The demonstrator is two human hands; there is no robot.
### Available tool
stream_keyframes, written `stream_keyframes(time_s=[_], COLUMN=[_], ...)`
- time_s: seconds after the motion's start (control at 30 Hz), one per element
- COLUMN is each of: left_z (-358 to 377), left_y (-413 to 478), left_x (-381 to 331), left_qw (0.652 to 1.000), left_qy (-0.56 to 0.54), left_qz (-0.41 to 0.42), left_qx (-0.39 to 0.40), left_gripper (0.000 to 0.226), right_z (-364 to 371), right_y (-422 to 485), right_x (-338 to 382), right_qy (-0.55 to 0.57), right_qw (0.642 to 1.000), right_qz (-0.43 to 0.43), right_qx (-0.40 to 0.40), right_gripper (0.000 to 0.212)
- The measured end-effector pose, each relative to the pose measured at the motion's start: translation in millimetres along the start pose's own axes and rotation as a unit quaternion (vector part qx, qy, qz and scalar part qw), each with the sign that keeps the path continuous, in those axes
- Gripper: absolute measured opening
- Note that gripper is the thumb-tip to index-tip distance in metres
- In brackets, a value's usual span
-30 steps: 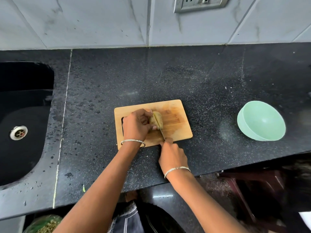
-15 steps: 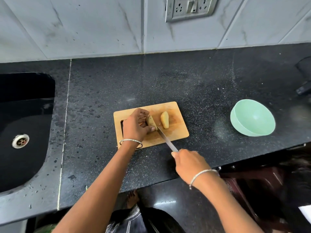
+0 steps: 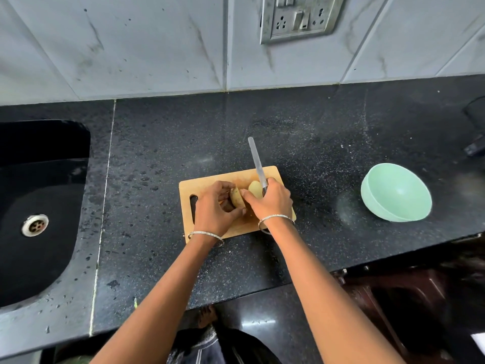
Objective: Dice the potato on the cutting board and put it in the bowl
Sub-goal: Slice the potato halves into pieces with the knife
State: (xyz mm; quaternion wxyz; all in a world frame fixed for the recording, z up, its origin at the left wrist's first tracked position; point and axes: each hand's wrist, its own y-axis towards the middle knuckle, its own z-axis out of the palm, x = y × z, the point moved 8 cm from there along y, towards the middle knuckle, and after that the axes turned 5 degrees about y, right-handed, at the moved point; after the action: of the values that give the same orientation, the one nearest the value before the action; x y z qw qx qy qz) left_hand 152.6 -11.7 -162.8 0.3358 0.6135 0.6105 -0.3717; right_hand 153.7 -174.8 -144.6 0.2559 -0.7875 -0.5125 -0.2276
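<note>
A wooden cutting board [image 3: 210, 183] lies on the black counter, and two potato halves sit on it. My left hand [image 3: 214, 208] holds the left half [image 3: 236, 197] with curled fingers. My right hand [image 3: 270, 202] grips the knife [image 3: 256, 160] by its handle, blade pointing away past the board's far edge, while its fingertips touch the left half. The right half [image 3: 254, 188] lies just behind my right hand, partly hidden. A mint green bowl [image 3: 396, 193] stands empty and tilted on the counter to the right.
A black sink [image 3: 34, 206] with a metal drain takes up the left side. A switch and socket plate [image 3: 298, 17] hangs on the tiled wall. The counter's front edge runs just below the board. A dark object [image 3: 475, 148] sits at the far right.
The potato was cut in two. My right hand has since moved from the counter's front edge onto the board, swinging the knife upright so the blade points away. My left hand keeps the left half.
</note>
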Motion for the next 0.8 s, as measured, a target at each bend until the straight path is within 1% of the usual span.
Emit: stream_keyframes(time_s=[0.13,0.2,0.27,0.33,0.43,0.5,0.6,0.73,0.8], left_z=[2,3,2,1,0,-2,-1,3,6], left_y=[-1,-1,-2,-3,-3,-1,3,8,10], left_x=[0,0,0,0,-2,-5,-8,-10,-10], left_qw=[1.0,0.999,0.999,0.999,0.998,0.996,0.991,0.982,0.979], left_qy=[0.02,0.031,0.039,0.045,0.061,0.082,0.132,0.181,0.193], left_qz=[0.003,0.005,0.006,0.007,0.009,0.017,0.033,0.053,0.058], left_qx=[-0.005,-0.01,-0.013,-0.014,-0.014,-0.016,-0.005,0.008,0.018], left_gripper=[0.065,0.064,0.063,0.062,0.063,0.061,0.059,0.039,0.035], right_z=[2,-4,-15,-28,-37,-34,-26,-19,-20], right_y=[8,11,14,17,17,12,4,0,0], right_x=[0,-1,-2,-2,-7,-16,-29,-30,-25], right_qy=[-0.009,0.018,0.068,0.105,0.12,0.117,0.085,0.007,-0.007], right_qw=[1.0,1.0,0.997,0.991,0.984,0.983,0.989,0.995,0.994], right_qz=[0.007,0.014,0.016,0.002,-0.006,-0.003,0.001,-0.032,-0.048], right_qx=[0.011,-0.001,-0.037,-0.084,-0.135,-0.141,-0.122,-0.094,-0.1], right_gripper=[0.037,0.036,0.039,0.045,0.053,0.056,0.053,0.043,0.039])
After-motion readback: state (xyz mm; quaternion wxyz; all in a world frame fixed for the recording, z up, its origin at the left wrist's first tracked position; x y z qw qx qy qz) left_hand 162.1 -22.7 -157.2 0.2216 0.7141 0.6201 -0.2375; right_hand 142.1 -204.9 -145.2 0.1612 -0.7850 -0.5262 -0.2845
